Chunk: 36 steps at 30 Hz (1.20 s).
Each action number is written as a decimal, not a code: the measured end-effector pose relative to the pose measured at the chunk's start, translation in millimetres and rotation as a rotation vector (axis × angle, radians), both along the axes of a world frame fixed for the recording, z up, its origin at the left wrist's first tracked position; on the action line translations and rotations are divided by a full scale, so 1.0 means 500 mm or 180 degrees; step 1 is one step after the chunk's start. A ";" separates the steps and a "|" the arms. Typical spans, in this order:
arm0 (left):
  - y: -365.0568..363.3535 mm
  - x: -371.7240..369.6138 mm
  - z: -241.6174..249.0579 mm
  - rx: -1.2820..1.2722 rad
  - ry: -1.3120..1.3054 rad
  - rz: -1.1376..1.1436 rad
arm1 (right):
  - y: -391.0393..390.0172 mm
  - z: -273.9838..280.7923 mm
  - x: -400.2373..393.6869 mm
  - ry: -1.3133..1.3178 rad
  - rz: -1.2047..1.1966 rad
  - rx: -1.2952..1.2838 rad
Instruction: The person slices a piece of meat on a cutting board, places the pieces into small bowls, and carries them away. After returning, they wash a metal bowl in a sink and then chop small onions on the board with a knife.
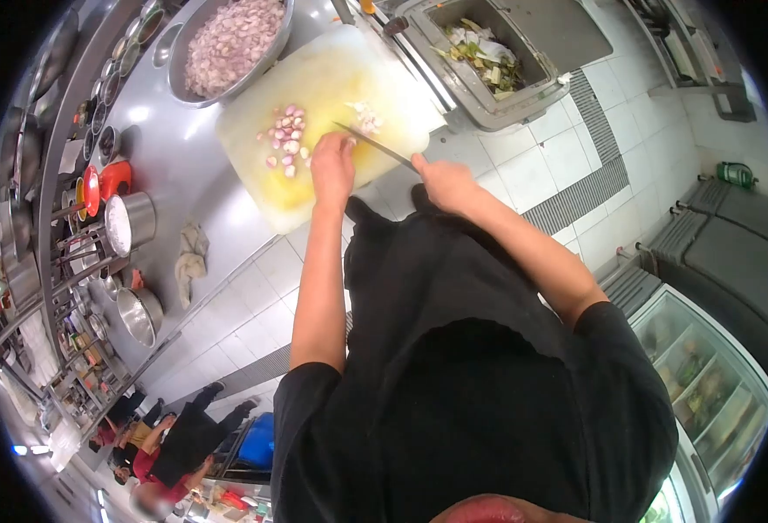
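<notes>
My right hand (446, 185) is closed round the handle of a knife (379, 146), whose blade points up and left over a yellow-stained white cutting board (253, 144). My left hand (332, 166) rests on the board near the blade tip, its fingers pinched together; a small pale piece shows at the fingertips. Left of that hand lie several peeled shallots (289, 131), pink and white. Beyond the blade is a small pile of chopped white pieces (365, 117). A metal bowl (284, 42) full of chopped shallots (231, 48) stands at the board's upper left.
A grey bin (488, 113) with peelings is beyond the board at the right. On the steel counter (162, 139) at left are a cloth (191, 261), a pot (131, 223) and an empty metal bowl (140, 315). Several people (188, 444) stand at the lower left.
</notes>
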<state>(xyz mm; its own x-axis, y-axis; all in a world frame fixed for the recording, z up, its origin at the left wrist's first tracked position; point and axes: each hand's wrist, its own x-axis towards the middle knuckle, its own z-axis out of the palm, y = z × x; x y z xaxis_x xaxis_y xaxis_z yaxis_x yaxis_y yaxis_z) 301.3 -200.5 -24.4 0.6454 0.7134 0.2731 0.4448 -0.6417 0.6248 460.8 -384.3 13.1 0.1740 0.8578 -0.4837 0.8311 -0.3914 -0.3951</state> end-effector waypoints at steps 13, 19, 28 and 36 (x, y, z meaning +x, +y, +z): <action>0.007 0.014 -0.010 -0.0067 -0.0278 -0.0060 | 0.001 0.025 0.006 -0.0606 0.0220 0.0549; 0.015 0.024 0.004 0.0276 -0.0190 -0.0270 | 0.024 -0.004 0.018 -0.0140 -0.0036 0.0299; -0.013 0.017 -0.007 -0.0760 -0.0114 0.0456 | 0.002 -0.012 0.003 -0.0076 -0.0228 0.0294; 0.006 0.008 -0.023 0.0107 -0.0148 -0.0384 | 0.000 0.031 -0.008 -0.0391 -0.0026 0.0244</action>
<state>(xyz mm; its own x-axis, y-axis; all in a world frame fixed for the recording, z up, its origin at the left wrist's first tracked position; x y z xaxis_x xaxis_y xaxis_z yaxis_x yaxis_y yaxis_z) 305.5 -197.6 -35.8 0.7119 0.6213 0.3273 0.3343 -0.7097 0.6201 457.0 -384.3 28.4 0.2351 0.8896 -0.3915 0.8720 -0.3710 -0.3194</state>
